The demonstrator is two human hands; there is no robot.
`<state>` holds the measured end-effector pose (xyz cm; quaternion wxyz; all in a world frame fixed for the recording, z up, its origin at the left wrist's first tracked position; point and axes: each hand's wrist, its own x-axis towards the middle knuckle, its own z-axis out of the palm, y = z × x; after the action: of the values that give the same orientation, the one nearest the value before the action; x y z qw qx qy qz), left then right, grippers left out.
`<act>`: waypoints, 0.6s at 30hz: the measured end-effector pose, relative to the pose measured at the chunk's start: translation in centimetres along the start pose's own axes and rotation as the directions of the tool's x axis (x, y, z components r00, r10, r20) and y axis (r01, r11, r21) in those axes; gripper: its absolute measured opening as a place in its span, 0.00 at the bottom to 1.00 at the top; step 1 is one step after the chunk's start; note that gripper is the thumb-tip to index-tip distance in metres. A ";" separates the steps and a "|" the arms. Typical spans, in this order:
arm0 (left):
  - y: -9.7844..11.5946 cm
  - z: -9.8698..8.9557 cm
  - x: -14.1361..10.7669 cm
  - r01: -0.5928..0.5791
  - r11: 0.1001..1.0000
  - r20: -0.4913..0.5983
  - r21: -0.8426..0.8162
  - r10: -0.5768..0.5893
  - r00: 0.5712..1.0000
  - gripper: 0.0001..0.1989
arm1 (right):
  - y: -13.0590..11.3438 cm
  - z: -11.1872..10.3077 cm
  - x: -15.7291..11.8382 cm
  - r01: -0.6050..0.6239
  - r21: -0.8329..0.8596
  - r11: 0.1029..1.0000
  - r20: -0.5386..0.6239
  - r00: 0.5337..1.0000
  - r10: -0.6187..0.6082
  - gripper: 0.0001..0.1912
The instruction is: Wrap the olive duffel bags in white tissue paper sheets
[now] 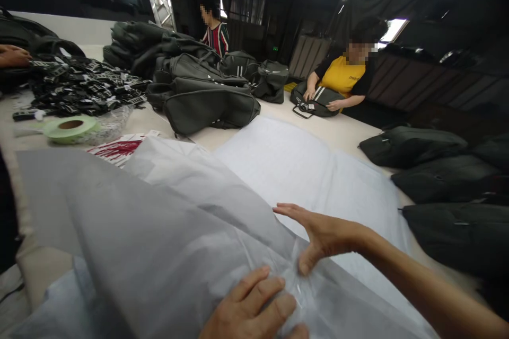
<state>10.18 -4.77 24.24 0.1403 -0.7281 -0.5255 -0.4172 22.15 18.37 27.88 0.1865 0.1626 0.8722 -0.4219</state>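
A large translucent grey plastic sheet (159, 233) spreads over the near part of the table, creased and partly raised. On it, at the bottom centre, lies my left hand (256, 310), its fingers bent and a little apart, pressing the plastic. Just right of it, my right hand (322, 233) touches the sheet with the thumb, its other fingers stretched out and away from the thumb. The plastic wrinkles between the two hands. White thin sheets (278, 153) lie flat beyond and partly beneath the plastic.
Black bags (210, 108) are piled at the back left, beside a heap of black straps (87, 85) and a green tape roll (71, 128). More dark bags (441, 177) line the right. A person in yellow (345, 77) handles a bag; another person stands behind. A hand shows far left.
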 end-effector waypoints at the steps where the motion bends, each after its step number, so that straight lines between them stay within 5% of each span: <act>1: -0.1 -0.2 -0.1 -0.033 0.999 0.035 0.012 0.032 0.999 0.04 | 1.4 0.3 0.0 -0.011 0.161 0.987 0.006 1.000 0.010 0.64; 4: -0.4 -1.0 -0.3 -0.097 0.995 0.118 0.038 0.092 0.989 0.04 | 4.0 1.5 0.0 0.040 0.501 0.864 -0.032 0.999 -0.028 0.64; 7: -0.6 -1.7 -0.4 -0.116 0.993 0.213 0.024 0.108 0.971 0.07 | 4.6 2.4 -0.3 0.031 0.597 0.801 -0.024 0.999 -0.021 0.59; 9: -0.6 -1.6 -0.6 -0.118 0.993 0.234 0.024 0.109 0.966 0.08 | 4.6 2.4 -0.9 -0.080 0.569 0.819 -0.035 0.992 0.121 0.55; 12: -0.8 -0.6 -1.3 -0.157 0.986 0.230 0.052 0.141 0.963 0.09 | 5.0 2.2 -1.8 -0.128 0.493 0.861 -0.243 0.930 0.277 0.52; 15: -1.3 0.9 -1.9 -0.189 0.979 0.307 0.079 0.157 0.939 0.11 | 6.3 2.6 -1.6 0.023 0.358 0.933 -0.363 0.924 0.117 0.48; 18: -1.5 1.0 -1.6 -0.133 0.981 0.360 0.141 0.074 0.930 0.13 | 8.1 2.8 -1.8 -0.013 0.117 0.993 -0.425 0.903 0.061 0.44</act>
<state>9.18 -4.56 22.08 0.1247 -0.8040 -0.5351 -0.2274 27.81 20.71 21.66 -0.0105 0.2778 0.8637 -0.4204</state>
